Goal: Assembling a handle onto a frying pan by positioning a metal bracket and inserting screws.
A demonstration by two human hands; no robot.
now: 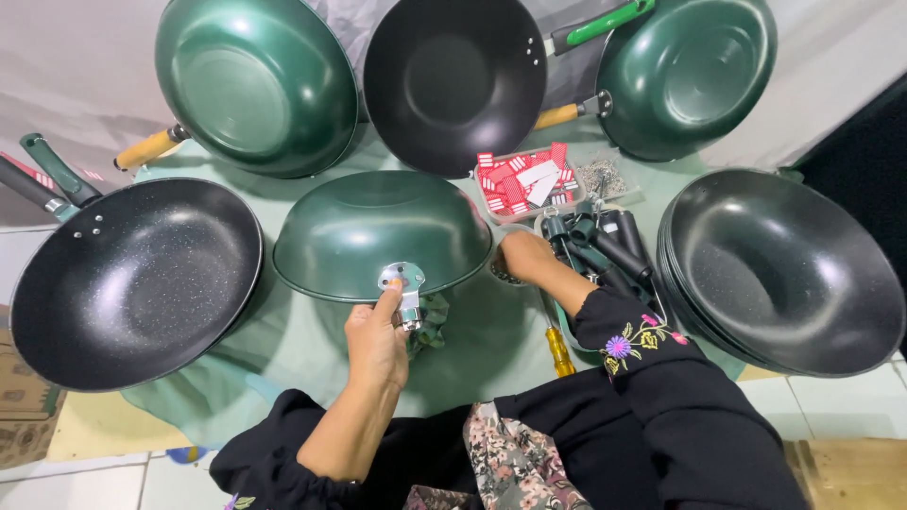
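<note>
A green wok (378, 227) lies upside down on the green cloth (472, 331) in front of me. My left hand (375, 342) pinches a small silver handle bracket (404, 283) against the wok's near rim. My right hand (525, 255) reaches to the right of the wok and rests with curled fingers by a small round tin, just left of a pile of dark handles (605, 247). What its fingers hold is hidden. A yellow-handled screwdriver (559, 351) lies under my right forearm.
A black wok (132, 279) sits at the left; two green woks (255, 85) (694, 76) and a black one (453, 80) lean at the back. Stacked black woks (784, 274) stand at the right. A tray of red-and-white packets (524, 179) and loose screws (600, 178) lie behind my right hand.
</note>
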